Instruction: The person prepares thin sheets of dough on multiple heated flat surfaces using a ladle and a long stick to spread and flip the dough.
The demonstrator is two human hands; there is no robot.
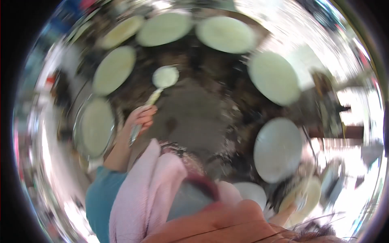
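Ladle [164,77] sits in my left hand [141,117], fingers closed around its handle, the round pale bowl held out over the dark ground between the plates. My right hand I cannot make out in the blur, so I cannot tell its grip. If I tilt the bowl, its load could spill short of the pale plates [114,69] ringed beyond it.

Shiny metal ladle [160,83], pale matt batter rounds [274,77], soft pink cloth [142,190], dark rough griddle [194,117].
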